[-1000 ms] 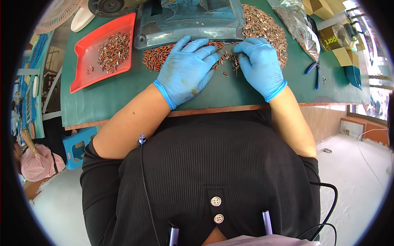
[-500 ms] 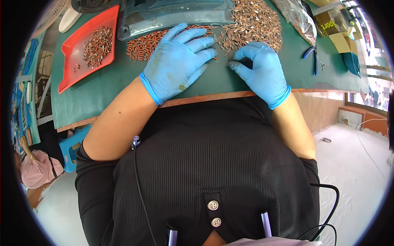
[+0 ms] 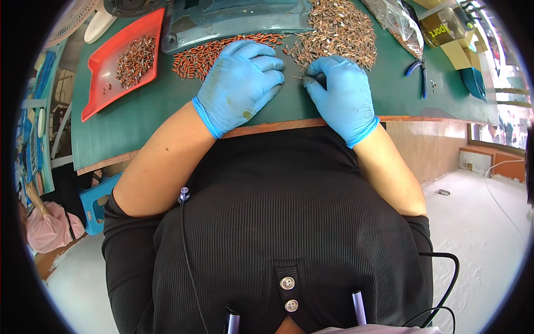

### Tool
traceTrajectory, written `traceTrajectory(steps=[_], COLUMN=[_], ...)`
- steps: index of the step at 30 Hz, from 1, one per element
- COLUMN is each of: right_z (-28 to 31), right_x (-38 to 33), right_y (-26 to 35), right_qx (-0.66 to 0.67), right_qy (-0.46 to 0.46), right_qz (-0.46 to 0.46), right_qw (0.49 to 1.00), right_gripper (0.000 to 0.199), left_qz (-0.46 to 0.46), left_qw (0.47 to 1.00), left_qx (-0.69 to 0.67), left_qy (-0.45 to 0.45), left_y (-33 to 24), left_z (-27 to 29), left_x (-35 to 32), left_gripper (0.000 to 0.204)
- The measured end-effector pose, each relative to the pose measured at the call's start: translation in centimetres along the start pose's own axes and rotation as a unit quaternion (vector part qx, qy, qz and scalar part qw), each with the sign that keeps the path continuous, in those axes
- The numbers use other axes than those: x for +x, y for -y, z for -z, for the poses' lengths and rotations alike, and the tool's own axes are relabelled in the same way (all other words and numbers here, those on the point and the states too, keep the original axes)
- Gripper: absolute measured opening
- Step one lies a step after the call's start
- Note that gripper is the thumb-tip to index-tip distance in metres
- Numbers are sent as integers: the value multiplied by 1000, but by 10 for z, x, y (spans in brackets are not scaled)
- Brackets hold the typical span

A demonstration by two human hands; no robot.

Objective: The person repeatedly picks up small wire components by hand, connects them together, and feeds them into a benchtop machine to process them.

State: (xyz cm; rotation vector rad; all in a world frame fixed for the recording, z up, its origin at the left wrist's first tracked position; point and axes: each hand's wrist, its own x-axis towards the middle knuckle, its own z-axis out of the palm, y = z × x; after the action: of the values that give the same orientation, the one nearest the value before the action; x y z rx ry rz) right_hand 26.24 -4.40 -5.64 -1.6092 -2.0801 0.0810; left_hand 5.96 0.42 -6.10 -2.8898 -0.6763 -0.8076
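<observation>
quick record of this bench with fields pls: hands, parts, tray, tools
left hand: left hand, blue glove, flat on the green mat, fingers spread beside the orange parts
right hand: right hand, blue glove, fingertips curled at the edge of the metal pin pile; pinching cannot be told
tray: red tray at far left, holding a small heap of parts
tools: blue-handled pliers at right

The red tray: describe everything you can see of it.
The red tray is a shallow rectangle with a raised rim, plastic by its look. It lies flat at the far left of the green table, turned at a slant to the table's edge. A loose heap of small dark and reddish parts fills its far half, with a few strays nearer its middle. Neither hand touches it.
</observation>
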Motion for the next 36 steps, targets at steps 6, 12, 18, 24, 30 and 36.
traceTrajectory(steps=[6, 12, 18, 24, 30, 36], right_z=[-2, -2, 6, 16, 18, 6], right_x=[5, -4, -7, -8, -5, -5], right_y=[10, 13, 28, 32, 21, 7], right_qx=[-122, 15, 226, 307, 350, 276], right_qy=[42, -40, -95, -73, 11, -12], right_qz=[37, 70, 39, 0, -64, -35], right_qw=[991, 997, 969, 949, 935, 960], right_gripper=[10, 13, 12, 12, 9, 5], left_qz=[7, 90, 251, 259, 260, 264], left_qw=[999, 983, 885, 897, 907, 954], left_qx=[-24, -147, -390, -357, -330, -141], left_qy=[-25, -59, -23, -1, -22, -12], left_y=[0, 3, -24, -22, -26, -10], left_z=[6, 14, 33, 34, 26, 25], left_x=[1, 0, 10, 11, 13, 18], left_gripper=[11, 18, 18, 14, 12, 9])
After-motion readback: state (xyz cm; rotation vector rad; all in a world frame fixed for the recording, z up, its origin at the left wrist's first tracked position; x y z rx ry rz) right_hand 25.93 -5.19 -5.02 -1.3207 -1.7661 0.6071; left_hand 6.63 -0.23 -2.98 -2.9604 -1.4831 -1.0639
